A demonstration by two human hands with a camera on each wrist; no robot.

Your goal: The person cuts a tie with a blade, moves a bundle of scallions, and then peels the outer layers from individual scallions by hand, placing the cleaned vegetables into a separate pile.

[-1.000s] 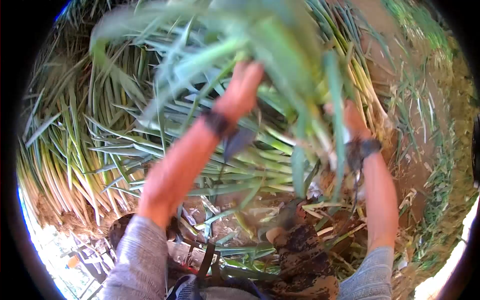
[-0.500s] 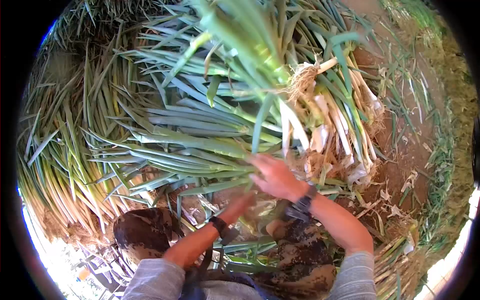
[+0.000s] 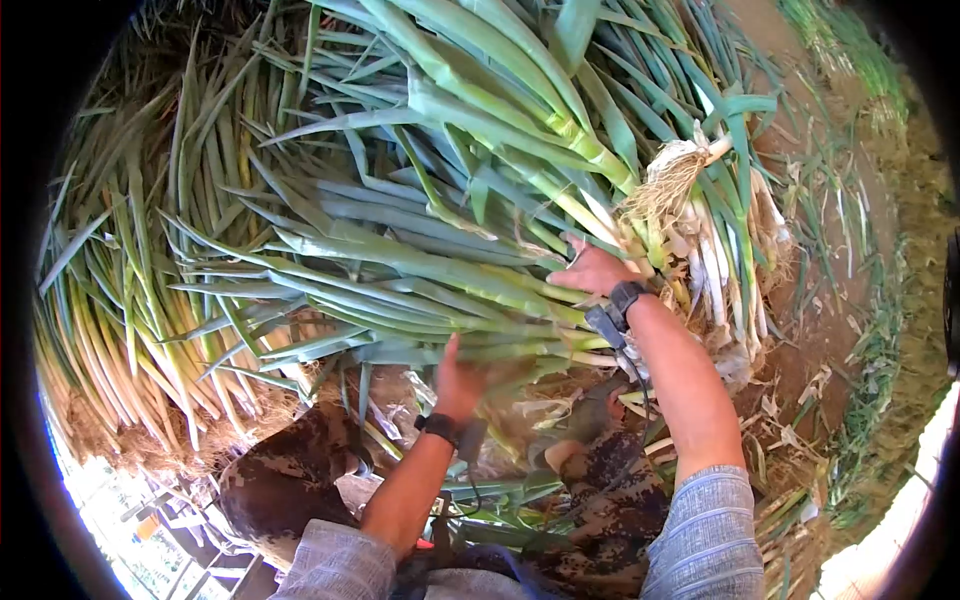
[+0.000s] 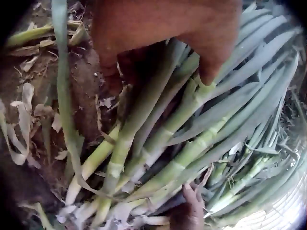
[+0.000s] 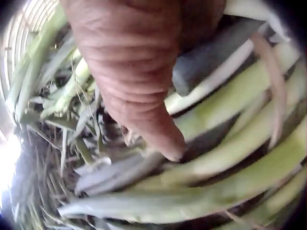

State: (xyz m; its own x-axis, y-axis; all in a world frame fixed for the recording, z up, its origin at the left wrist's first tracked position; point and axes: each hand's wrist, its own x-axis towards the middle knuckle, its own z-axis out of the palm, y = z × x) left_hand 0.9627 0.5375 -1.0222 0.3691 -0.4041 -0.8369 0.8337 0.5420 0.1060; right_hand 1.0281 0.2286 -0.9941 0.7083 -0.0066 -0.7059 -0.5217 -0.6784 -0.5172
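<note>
Long green onions point(image 3: 440, 290) lie in a bundle across the ground, leaves to the left and pale stalks to the right. On the bundle's near side, my left hand point(image 3: 460, 390) has its thumb over the stalks and its fingers low beside them. The left wrist view shows this hand point(image 4: 168, 28) arched round several stalks point(image 4: 168, 129). Farther right, my right hand point(image 3: 597, 272) grips the bundle from its far side near the pale ends. In the right wrist view its thumb point(image 5: 139, 96) bends down onto the stalks point(image 5: 216, 163); its other fingers are mostly hidden.
More onions with hairy roots point(image 3: 675, 175) are heaped at the upper right. A second pile point(image 3: 140, 330) stands at the left. Dry scraps and loose leaves litter the soil point(image 3: 800, 330) at the right. Camouflage-clad knees point(image 3: 290, 480) are close below the hands.
Both hands have left the raised leafy bunch, which now lies on the heap. They have come down to the nearer bundle, the right hand moving over to its far side and the left to its near side.
</note>
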